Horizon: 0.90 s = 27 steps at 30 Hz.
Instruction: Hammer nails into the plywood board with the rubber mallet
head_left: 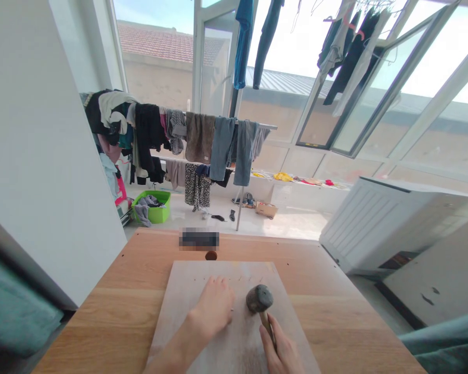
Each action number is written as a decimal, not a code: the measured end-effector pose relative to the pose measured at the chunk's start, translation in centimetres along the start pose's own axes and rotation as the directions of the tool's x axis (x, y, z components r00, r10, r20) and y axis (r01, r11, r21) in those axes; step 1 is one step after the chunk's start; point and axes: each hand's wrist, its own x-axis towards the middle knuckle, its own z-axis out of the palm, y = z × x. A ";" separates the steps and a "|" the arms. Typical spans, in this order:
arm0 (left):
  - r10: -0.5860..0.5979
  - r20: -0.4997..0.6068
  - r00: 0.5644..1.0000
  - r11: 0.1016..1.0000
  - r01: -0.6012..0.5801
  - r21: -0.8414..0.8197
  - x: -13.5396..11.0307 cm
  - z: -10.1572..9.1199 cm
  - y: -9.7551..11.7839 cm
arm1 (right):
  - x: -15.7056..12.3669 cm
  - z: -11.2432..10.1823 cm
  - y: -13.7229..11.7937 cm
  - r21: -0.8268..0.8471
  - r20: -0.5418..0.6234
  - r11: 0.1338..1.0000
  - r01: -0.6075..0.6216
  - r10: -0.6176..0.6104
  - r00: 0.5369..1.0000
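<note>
A pale, worn board (203, 353) lies flat before me. Along its far part runs a row of several small nails (250, 277), most of them standing up. My left hand (214, 306) rests on the board near that row with its fingers curled together. Its fingertips are turned away, so whatever they may hold is hidden. My right hand (278, 345) is wrapped round the wooden handle of a mallet (259, 298) with a dark, thick head. The mallet's head is over the board, to the right of my left hand and just nearer than the nails.
The board lies on a wooden table (113, 306). Beyond it are a small brown round object (211, 255) and a blurred dark item (198, 239). Further off stand a laundry rack (257, 124) with clothes, a green basket (159, 213) and a white appliance (359, 223).
</note>
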 end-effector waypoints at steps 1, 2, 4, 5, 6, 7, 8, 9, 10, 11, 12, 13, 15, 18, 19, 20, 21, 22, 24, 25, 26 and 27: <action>0.003 -0.021 1.000 1.000 -0.004 -0.008 0.0 0.1 -0.1 | 0.0 0.0 0.0 0.003 0.001 1.000 -0.002 0.002 1.000; 0.015 -0.039 0.999 1.000 -0.016 -0.025 0.1 0.2 -0.4 | 0.0 0.0 0.0 0.008 0.001 1.000 -0.005 0.005 1.000; 0.045 -0.073 0.996 0.996 -0.050 -0.070 0.3 0.2 -1.0 | 0.0 0.0 0.0 0.018 -0.002 1.000 -0.011 0.012 1.000; 0.051 -0.085 0.995 0.993 -0.060 -0.099 0.5 0.1 -1.5 | 0.0 0.0 0.0 0.018 -0.003 1.000 -0.012 0.012 1.000; 0.047 -0.096 0.994 0.989 -0.060 -0.137 0.8 0.0 -2.0 | 0.0 0.0 0.0 0.017 -0.002 1.000 -0.012 0.012 1.000; 0.032 -0.105 0.994 0.981 -0.052 -0.187 1.1 -0.2 -2.6 | 0.0 0.0 -0.1 0.017 0.000 1.000 -0.010 0.010 1.000; 0.015 -0.113 0.994 0.968 -0.042 -0.246 1.5 -0.3 -3.2 | 0.0 0.0 -0.1 0.017 0.003 1.000 -0.007 0.007 1.000; -0.003 -0.122 0.993 0.951 -0.035 -0.308 1.8 -0.3 -3.8 | 0.0 0.0 -0.2 0.019 0.005 1.000 -0.002 0.002 1.000; -0.017 -0.137 0.990 0.929 -0.035 -0.370 2.2 -0.1 -4.4 | 0.0 0.0 -0.2 0.023 0.003 1.000 0.003 -0.003 1.000; -0.024 -0.157 0.987 0.905 -0.046 -0.422 2.5 0.1 -5.0 | 0.0 -0.1 -0.3 0.029 -0.002 1.000 0.007 -0.007 1.000; -0.022 -0.186 0.982 0.885 -0.067 -0.461 2.8 0.5 -5.4 | 0.0 -0.2 -0.3 0.035 -0.010 0.999 0.009 -0.008 1.000; -0.014 -0.219 0.976 0.870 -0.096 -0.484 3.1 1.0 -5.8 | 0.0 -0.2 -0.3 0.041 -0.018 0.999 0.009 -0.008 1.000; 0.008 -0.272 0.962 0.850 -0.150 -0.504 3.3 1.9 -6.1 | -0.1 -0.3 -0.4 0.050 -0.023 0.999 0.001 0.000 1.000; 0.015 -0.279 0.960 0.830 -0.168 -0.533 3.1 2.8 -6.1 | -0.1 -0.3 -0.4 0.045 -0.017 0.999 -0.022 0.023 1.000; 0.018 -0.274 0.962 0.829 -0.167 -0.533 3.0 2.9 -6.0 | -0.2 -0.2 -0.3 0.043 -0.014 0.999 -0.026 0.026 1.000; 0.024 -0.277 0.961 0.836 -0.171 -0.522 2.9 2.9 -5.9 | -0.2 -0.2 -0.3 0.044 -0.014 0.999 -0.027 0.028 1.000; 0.032 -0.287 0.957 0.848 -0.178 -0.499 2.8 2.9 -5.7 | -0.2 0.0 -0.1 0.048 -0.015 0.999 -0.026 0.027 1.000; 0.043 -0.298 0.954 0.861 -0.187 -0.472 2.7 2.9 -5.6 | -0.3 0.1 0.0 0.051 -0.019 0.998 -0.025 0.026 0.999; 0.054 -0.311 0.949 0.879 -0.193 -0.436 2.5 3.1 -5.4 | -0.3 0.4 0.6 0.043 -0.028 0.999 -0.027 0.028 0.999; 0.052 -0.316 0.947 0.881 -0.192 -0.433 2.5 3.2 -5.3 | -0.3 0.6 0.9 0.032 -0.033 0.999 -0.030 0.031 0.999; 0.049 -0.321 0.946 0.876 -0.195 -0.441 2.5 3.3 -5.3 | -0.2 0.9 1.3 0.017 -0.035 0.999 -0.037 0.037 0.999; 0.047 -0.329 0.943 0.867 -0.202 -0.455 2.4 3.4 -5.3 | -0.2 1.1 1.7 0.002 -0.034 0.999 -0.046 0.046 0.998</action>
